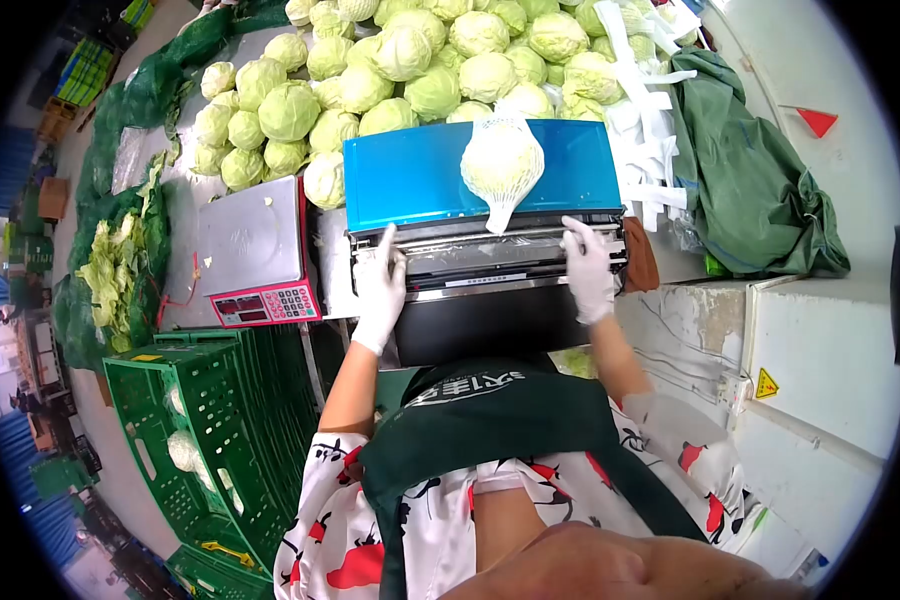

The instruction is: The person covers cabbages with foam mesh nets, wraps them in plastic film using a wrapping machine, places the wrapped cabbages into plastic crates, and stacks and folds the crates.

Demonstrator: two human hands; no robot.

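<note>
My left hand (pixel 381 290), in a white glove, rests at the left end of a film wrapping machine (pixel 430 325), index finger stretched out and fingers apart. At the machine's right end, my gloved right hand (pixel 590 272) also has its fingers apart, near the rollers. Between both hands, clear plastic film (pixel 490 253) lies across the rollers. On the blue sloping lid (pixel 405 180) behind them sits a cabbage in white netting (pixel 502 165), with the gathered net end pointing toward me. Neither hand touches the cabbage.
Many loose cabbages (pixel 433 92) are heaped behind the machine. A digital scale (pixel 253 235) stands on the left, above stacked green crates (pixel 195 400). White net sleeves or strips (pixel 650 150) and a dark green cloth (pixel 745 170) lie on the right.
</note>
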